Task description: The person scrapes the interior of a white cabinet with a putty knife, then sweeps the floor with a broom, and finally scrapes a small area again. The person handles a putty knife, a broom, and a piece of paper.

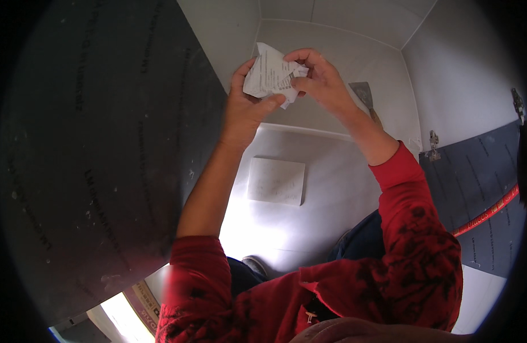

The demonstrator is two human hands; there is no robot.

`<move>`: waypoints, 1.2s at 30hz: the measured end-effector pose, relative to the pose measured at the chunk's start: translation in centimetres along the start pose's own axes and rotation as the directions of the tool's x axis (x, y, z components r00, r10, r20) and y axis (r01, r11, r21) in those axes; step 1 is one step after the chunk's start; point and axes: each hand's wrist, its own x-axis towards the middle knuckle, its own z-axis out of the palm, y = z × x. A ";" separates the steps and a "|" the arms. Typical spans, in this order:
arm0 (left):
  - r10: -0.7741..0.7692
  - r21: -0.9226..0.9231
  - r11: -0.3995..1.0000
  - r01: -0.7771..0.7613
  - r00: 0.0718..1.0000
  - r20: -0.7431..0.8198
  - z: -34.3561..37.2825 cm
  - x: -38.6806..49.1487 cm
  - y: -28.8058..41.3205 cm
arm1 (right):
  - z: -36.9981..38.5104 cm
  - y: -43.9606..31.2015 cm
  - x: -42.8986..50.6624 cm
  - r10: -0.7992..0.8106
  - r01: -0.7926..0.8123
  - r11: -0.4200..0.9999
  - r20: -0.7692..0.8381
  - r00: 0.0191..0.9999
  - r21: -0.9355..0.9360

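Between my two hands is a folded, crumpled sheet of white printed paper [270,73], held up over the cabinet base [323,105]. My left hand [248,100] grips its left and lower edges, thumb on the near face. At the right edge my right hand [317,77] pinches a folded corner between thumb and fingers. Whether anything is wrapped inside the paper cannot be seen. Just beyond my right forearm a putty knife [364,96] with a flat metal blade lies on the base, its handle partly hidden by the arm.
A flat, pale rectangular piece [276,181] with faint marks lies on the floor before me. Dark film-covered panels bearing print stand at left [117,128] and right [469,171]. Metal hinges [434,145] sit on the right side. Red printed tape [486,216] crosses the right panel.
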 end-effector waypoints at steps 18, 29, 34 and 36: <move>-0.092 -0.122 0.989 0.080 0.991 -0.097 -0.2 -0.2 -0.8 | 1.0 0.7 0.3 -0.316 0.235 0.849 -0.099 0.943 -0.473; -0.136 -0.163 0.977 0.137 0.991 0.022 -0.9 -0.2 -0.2 | 0.6 -0.8 0.3 -0.100 0.029 0.870 -0.118 0.988 -0.492; -0.200 -0.098 0.975 0.199 0.980 -0.005 -0.9 0.1 0.1 | 0.2 -1.5 0.3 0.090 -0.098 0.941 -0.040 0.995 -0.325; -0.199 -0.123 0.973 0.196 0.980 -0.015 -1.0 0.2 0.1 | 0.1 -1.6 0.3 0.073 -0.062 0.964 0.033 0.997 -0.258</move>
